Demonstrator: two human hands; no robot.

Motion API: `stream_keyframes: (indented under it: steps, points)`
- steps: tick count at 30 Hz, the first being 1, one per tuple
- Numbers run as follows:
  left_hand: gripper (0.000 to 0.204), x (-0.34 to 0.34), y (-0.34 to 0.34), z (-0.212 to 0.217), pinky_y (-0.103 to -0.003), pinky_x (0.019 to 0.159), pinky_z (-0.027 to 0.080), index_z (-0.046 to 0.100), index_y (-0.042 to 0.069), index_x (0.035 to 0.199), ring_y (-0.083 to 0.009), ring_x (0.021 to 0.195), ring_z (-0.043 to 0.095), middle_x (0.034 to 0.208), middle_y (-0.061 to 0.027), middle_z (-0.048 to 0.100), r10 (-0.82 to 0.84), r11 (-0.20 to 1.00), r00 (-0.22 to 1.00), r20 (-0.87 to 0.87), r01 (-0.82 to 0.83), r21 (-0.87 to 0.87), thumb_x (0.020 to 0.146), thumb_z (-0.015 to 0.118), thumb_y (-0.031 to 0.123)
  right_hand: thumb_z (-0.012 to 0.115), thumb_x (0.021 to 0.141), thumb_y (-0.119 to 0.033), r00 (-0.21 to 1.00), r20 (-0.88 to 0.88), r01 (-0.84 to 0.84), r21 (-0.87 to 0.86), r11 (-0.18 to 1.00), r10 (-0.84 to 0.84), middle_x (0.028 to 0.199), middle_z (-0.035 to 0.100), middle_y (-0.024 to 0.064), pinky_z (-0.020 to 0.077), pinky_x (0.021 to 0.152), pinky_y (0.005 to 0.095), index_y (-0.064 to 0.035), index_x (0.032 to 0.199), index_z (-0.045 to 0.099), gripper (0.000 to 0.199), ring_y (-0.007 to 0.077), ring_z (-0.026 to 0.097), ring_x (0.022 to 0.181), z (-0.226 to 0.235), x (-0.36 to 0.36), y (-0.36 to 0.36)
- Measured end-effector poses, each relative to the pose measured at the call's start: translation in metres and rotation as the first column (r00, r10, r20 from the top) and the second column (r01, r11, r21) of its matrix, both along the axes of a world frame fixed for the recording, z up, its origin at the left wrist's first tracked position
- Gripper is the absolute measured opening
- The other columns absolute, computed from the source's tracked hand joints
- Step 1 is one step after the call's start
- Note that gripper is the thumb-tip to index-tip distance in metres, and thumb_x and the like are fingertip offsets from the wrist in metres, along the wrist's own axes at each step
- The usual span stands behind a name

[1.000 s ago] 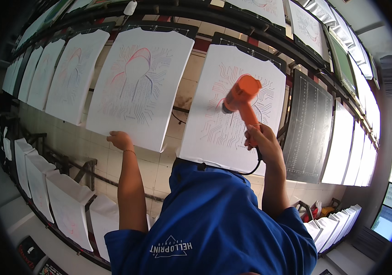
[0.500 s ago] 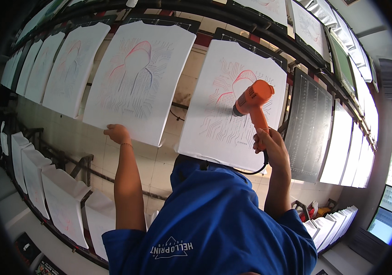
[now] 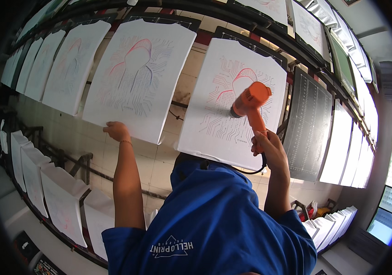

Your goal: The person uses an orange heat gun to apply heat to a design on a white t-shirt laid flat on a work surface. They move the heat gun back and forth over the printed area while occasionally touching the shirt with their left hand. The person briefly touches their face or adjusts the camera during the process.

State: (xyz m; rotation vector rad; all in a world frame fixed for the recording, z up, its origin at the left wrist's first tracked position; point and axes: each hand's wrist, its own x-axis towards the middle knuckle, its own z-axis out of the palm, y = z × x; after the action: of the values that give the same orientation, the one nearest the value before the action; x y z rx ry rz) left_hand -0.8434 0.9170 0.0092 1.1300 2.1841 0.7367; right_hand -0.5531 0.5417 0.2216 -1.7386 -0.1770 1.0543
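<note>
My right hand (image 3: 271, 149) is wrapped round the handle of an orange heat gun (image 3: 252, 98). Its dark nozzle points left and down over a printed white T-shirt (image 3: 200, 133), which is stretched flat on a dark board just in front of me. From the handle's base a black cord runs toward my waist. My left hand (image 3: 117, 131) is closed at the lower edge of a second white T-shirt (image 3: 100, 107) to the left, also laid on a board. Both shirts carry a red and blue line design of a hooded figure; the heat gun covers part of the right one.
More shirt-covered boards (image 3: 70, 73) continue in a row to the left. A bare dark board (image 3: 308, 123) with white markings stands to the right. Behind me another row of white shirts (image 3: 63, 197) follows a dark rail. A dark metal frame (image 3: 84, 167) rises from the tiled floor.
The heat gun has shifted slightly left and down over the right shirt. My left hand stays at the left shirt's lower edge, a touch higher.
</note>
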Motion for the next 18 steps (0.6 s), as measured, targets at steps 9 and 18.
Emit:
stream_keyframes:
  steps: [9, 18]
  points:
    - [0.046, -0.009, 0.007, -0.014, -0.051, 0.087, 0.060, 0.033, -0.013, 0.125, -0.0480, 0.103, 0.063, 0.115, -0.0358, 0.057, 0.017, 1.000, 1.000, 0.013, -0.018, 0.025, 0.105, 0.022, 0.027, 0.062, 0.094, -0.030, 0.996, -0.063, -0.062, -0.008, 0.998, 0.061, 0.081, 0.060, 0.0060, 0.0505, 0.058, 0.0256, 0.0040, 0.100, 0.057, 0.035, 0.0123, 0.062, 0.067, 0.011, -0.017, 0.012]
    - [0.044, -0.004, 0.004, -0.005, -0.050, 0.086, 0.060, 0.032, -0.012, 0.126, -0.0484, 0.103, 0.063, 0.114, -0.0356, 0.058, 0.008, 1.000, 1.000, -0.007, -0.008, 0.009, 0.106, 0.022, 0.026, 0.062, 0.094, -0.029, 0.988, -0.029, -0.151, -0.005, 0.989, 0.151, 0.081, 0.060, 0.0061, 0.0516, 0.061, 0.0271, 0.0047, 0.100, 0.058, 0.034, 0.0128, 0.062, 0.067, 0.007, -0.019, 0.046]
